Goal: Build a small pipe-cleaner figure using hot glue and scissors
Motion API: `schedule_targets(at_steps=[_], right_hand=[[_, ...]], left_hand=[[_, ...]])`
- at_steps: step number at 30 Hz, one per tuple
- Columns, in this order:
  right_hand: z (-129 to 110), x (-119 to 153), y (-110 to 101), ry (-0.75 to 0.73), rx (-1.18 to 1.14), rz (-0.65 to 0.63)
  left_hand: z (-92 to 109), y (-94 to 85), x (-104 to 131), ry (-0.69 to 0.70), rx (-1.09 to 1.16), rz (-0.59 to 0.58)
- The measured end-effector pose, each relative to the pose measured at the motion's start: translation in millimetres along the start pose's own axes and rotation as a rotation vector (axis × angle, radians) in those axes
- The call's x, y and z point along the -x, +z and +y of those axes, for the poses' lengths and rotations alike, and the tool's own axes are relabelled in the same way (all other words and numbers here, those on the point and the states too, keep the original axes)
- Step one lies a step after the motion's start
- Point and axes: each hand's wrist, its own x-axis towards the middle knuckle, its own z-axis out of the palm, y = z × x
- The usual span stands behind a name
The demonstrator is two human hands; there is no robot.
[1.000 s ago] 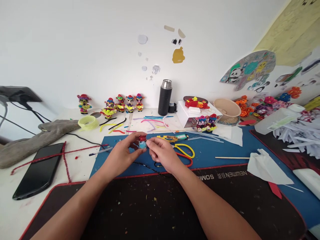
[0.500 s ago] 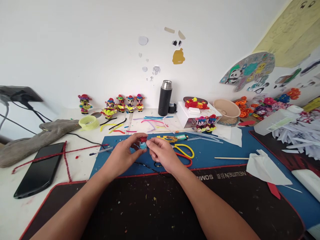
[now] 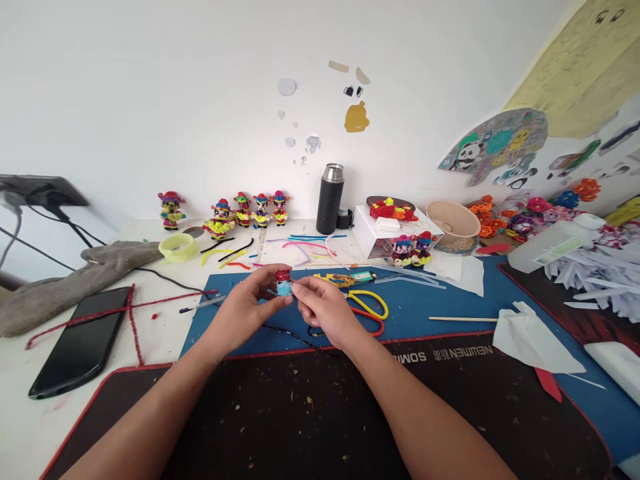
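Between my two hands is a small fuzzy piece, red on top and light blue below (image 3: 285, 287), like pipe cleaner wound into a little roll. My left hand (image 3: 250, 301) grips it from the left, thumb below and fingers curled over the top. The thumb and fingertips of my right hand (image 3: 323, 307) are pinched together at its right side; any strand between them is too small to make out. Under the hands a black pipe cleaner (image 3: 295, 336) lies across the mat's edge. Scissors with yellow and red handles (image 3: 369, 303) rest just right of my right hand.
Several pipe-cleaner figures (image 3: 221, 219) stand along the wall near a black thermos (image 3: 331, 200). A phone (image 3: 80, 343) lies at the left with red pipe cleaners across it. At the right are a wooden stick (image 3: 460, 319), a tissue (image 3: 537, 339) and a white box (image 3: 367, 233).
The red and blue piece has turned slightly in my fingers, showing more of its light blue part. Both hands stay in nearly the same place.
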Motion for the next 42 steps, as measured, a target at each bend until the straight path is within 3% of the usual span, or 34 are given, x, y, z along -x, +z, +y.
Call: schedule_targets(at_steps=[13, 22, 28, 42], right_hand=[[1.1, 0.4, 1.0, 0.001, 0.050, 0.005], [-0.6, 0.2, 0.0, -0.009, -0.008, 0.038], [0.4, 0.4, 0.8, -0.005, -0.005, 0.028], [2.2, 0.8, 0.4, -0.003, 0.006, 0.016]], left_hand=[[-0.9, 2.9, 2.1, 0.034, -0.093, 0.010], [18.2, -1.3, 2.1, -0.052, 0.242, -0.135], [20.4, -0.2, 1.6, -0.111, 0.341, -0.094], [16.6, 0.7, 0.7, -0.120, 0.340, -0.065]])
